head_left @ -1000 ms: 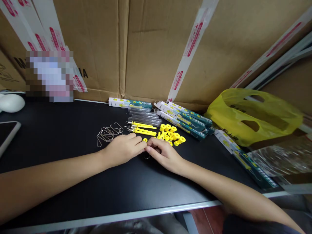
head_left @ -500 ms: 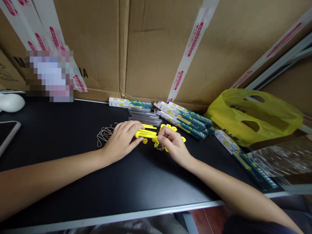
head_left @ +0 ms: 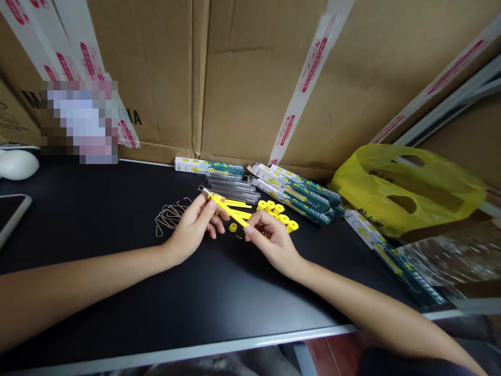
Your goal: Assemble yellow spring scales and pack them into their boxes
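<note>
My left hand pinches the metal-tipped end of a thin yellow rod, lifted off the black table. My right hand pinches the rod's other end, with a small metal ring showing under its fingers. More yellow rods lie just behind. A single yellow cap rests between my hands. Several yellow caps are heaped to the right of the rods.
Bent wire hooks lie left of my left hand. Clear tubes and green-white boxes sit near the cardboard wall. A yellow plastic bag is at right, a phone and white object far left.
Both hands reached forward to the yellow rods, then came back a little with one rod lifted off the table and held between them.
</note>
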Demonstrator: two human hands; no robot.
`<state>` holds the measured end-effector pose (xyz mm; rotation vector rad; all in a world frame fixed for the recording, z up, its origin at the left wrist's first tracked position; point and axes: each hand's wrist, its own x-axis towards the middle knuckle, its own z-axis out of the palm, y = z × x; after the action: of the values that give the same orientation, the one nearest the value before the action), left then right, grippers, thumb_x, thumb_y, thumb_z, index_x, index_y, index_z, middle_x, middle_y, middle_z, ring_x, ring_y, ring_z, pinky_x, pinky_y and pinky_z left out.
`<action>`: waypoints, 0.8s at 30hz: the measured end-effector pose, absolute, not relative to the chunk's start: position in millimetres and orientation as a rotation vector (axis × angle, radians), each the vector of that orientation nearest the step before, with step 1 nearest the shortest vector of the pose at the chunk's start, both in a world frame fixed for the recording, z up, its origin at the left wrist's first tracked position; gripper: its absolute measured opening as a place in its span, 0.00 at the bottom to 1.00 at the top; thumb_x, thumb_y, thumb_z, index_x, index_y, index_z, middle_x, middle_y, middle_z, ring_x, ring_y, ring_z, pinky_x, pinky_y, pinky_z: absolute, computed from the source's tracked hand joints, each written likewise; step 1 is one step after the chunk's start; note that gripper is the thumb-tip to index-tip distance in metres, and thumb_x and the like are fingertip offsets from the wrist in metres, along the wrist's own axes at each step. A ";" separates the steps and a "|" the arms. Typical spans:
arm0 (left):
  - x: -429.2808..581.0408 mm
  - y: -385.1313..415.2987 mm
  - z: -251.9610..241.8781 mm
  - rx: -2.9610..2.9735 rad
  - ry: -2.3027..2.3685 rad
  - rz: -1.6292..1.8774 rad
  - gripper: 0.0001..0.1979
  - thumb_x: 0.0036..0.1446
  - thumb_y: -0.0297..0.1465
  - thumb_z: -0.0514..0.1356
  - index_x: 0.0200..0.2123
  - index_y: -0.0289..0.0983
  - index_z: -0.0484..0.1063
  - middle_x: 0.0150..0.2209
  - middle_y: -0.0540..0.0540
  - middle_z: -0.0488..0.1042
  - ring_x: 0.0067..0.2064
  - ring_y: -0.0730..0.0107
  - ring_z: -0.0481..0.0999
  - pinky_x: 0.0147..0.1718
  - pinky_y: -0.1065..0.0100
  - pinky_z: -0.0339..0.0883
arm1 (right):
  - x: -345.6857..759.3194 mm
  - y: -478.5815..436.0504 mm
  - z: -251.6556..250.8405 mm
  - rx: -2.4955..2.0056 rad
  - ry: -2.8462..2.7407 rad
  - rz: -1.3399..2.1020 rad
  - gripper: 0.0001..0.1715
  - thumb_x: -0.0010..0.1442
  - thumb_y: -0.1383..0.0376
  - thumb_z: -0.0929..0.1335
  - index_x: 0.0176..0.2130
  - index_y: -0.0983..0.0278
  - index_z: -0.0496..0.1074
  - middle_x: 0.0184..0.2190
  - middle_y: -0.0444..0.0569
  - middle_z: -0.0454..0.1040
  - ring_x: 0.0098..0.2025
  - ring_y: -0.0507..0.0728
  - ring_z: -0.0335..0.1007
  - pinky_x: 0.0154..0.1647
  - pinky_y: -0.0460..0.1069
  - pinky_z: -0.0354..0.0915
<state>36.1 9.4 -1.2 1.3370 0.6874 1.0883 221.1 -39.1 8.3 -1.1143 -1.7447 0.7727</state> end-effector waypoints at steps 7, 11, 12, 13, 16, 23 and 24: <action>33.8 9.1 -0.9 1.276 0.618 1.139 0.19 0.59 0.44 0.55 0.41 0.34 0.71 0.36 0.44 0.74 0.35 0.69 0.74 0.25 0.73 0.67 | 217.3 -45.3 2.3 -1.072 -2.104 0.529 0.10 0.58 0.64 0.68 0.27 0.62 0.65 0.23 0.43 0.67 0.29 0.52 0.62 0.31 0.48 0.60; 34.9 7.5 -0.3 1.286 0.619 1.117 0.17 0.59 0.42 0.57 0.41 0.34 0.72 0.37 0.44 0.74 0.35 0.70 0.73 0.27 0.73 0.67 | 216.5 -45.9 -0.4 -1.030 -2.183 0.520 0.13 0.59 0.62 0.69 0.25 0.63 0.65 0.24 0.44 0.68 0.30 0.52 0.62 0.33 0.48 0.59; 35.4 6.5 0.1 1.280 0.613 1.111 0.17 0.58 0.41 0.57 0.42 0.34 0.72 0.36 0.44 0.74 0.35 0.70 0.73 0.27 0.72 0.67 | 216.3 -46.2 -1.0 -1.031 -2.197 0.527 0.14 0.59 0.62 0.69 0.25 0.63 0.65 0.24 0.44 0.69 0.30 0.52 0.62 0.34 0.48 0.59; 35.8 5.4 0.7 1.273 0.607 1.103 0.16 0.58 0.40 0.57 0.43 0.34 0.72 0.36 0.45 0.74 0.35 0.70 0.73 0.27 0.72 0.67 | 216.1 -46.5 -1.5 -1.035 -2.213 0.533 0.14 0.60 0.62 0.69 0.25 0.63 0.65 0.24 0.44 0.69 0.31 0.52 0.62 0.34 0.48 0.59; 36.9 2.1 2.3 1.261 0.588 1.076 0.16 0.59 0.39 0.57 0.44 0.35 0.71 0.34 0.46 0.73 0.33 0.71 0.73 0.28 0.72 0.67 | 215.6 -47.6 -2.6 -1.047 -2.250 0.543 0.14 0.59 0.61 0.69 0.25 0.63 0.67 0.25 0.44 0.70 0.31 0.52 0.62 0.34 0.48 0.58; 37.0 1.9 2.2 1.211 0.588 1.027 0.13 0.61 0.38 0.55 0.44 0.36 0.69 0.29 0.50 0.72 0.31 0.74 0.72 0.30 0.73 0.67 | 214.6 -48.4 -5.6 -1.015 -2.335 0.518 0.15 0.59 0.59 0.69 0.25 0.64 0.68 0.24 0.45 0.69 0.30 0.53 0.61 0.32 0.47 0.58; 36.9 2.3 1.9 1.211 0.583 1.021 0.12 0.61 0.37 0.55 0.43 0.36 0.68 0.29 0.50 0.71 0.30 0.74 0.72 0.30 0.73 0.67 | 214.5 -48.4 -5.8 -1.012 -2.343 0.505 0.15 0.59 0.59 0.69 0.25 0.64 0.68 0.24 0.45 0.69 0.30 0.53 0.61 0.32 0.47 0.58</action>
<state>36.9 2.3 1.9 1.2108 0.5833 1.0214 214.5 -48.4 -5.8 -1.0120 -2.3432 0.5054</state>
